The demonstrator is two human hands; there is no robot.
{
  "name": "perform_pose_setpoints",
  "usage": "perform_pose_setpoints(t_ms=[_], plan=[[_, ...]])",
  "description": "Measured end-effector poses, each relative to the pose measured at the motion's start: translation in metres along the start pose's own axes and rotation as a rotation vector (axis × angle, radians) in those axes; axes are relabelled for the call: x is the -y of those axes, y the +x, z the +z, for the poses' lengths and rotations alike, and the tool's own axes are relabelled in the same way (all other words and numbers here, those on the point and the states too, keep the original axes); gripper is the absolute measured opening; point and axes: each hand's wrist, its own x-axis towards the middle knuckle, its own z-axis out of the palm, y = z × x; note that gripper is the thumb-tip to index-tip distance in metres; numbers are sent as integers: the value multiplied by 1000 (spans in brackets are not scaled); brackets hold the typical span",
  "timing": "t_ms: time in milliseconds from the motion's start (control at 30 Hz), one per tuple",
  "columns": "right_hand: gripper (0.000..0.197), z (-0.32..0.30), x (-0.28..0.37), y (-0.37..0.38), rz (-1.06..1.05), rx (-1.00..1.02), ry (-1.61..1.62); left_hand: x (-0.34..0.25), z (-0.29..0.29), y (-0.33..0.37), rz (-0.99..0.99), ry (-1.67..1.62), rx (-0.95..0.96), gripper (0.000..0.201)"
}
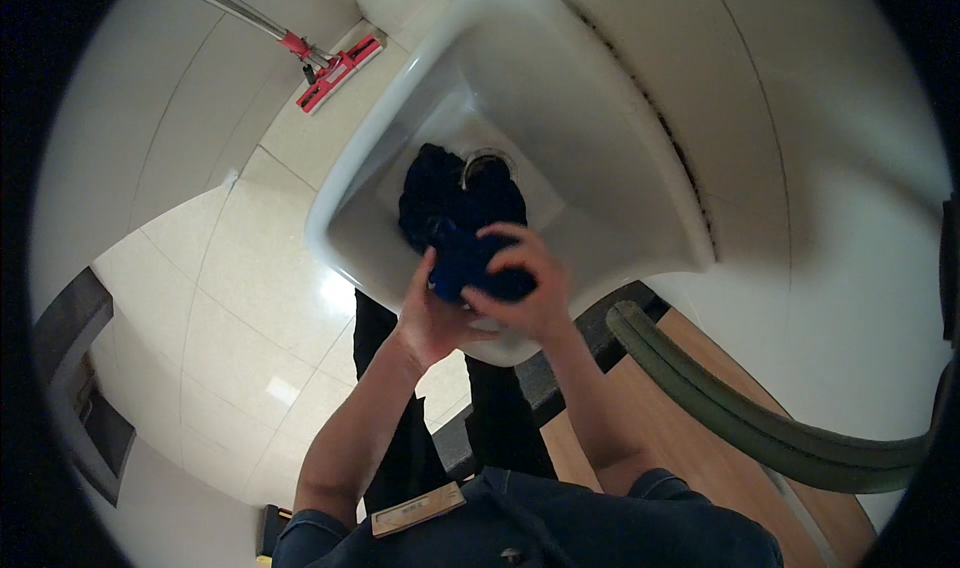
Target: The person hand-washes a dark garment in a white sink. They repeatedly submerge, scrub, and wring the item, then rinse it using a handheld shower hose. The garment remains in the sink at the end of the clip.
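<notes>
A dark blue cloth (463,193) lies bunched in the white sink (590,158), partly over the metal drain ring (488,158). The part of it nearest me is lifted at the sink's front edge between both hands. My left hand (432,318) cups this bundle from below and the left, its thumb along the side. From the right, my right hand (530,283) grips it with bent, spread fingers. Some fingertips are hidden behind the fabric.
A red-headed mop (340,73) leans at the far left on the tiled floor (240,268). A green padded curved rail (760,433) stands at the right, above a wooden surface (640,418). White wall tiles (780,98) meet the sink's right edge along a dark-stained seam.
</notes>
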Motion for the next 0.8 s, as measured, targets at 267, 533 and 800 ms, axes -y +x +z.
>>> perform_pose_setpoints(t_ms=[267,533,800], plan=[[27,35,41,-46,321,-402,165,22,27,14,677,495,-330,13],[22,13,-7,7,975,-455,1070,0,34,43,1277,1398,-415,12],[48,-38,23,-39,508,-516,446,-2,51,56,1361,1661,-324,17]])
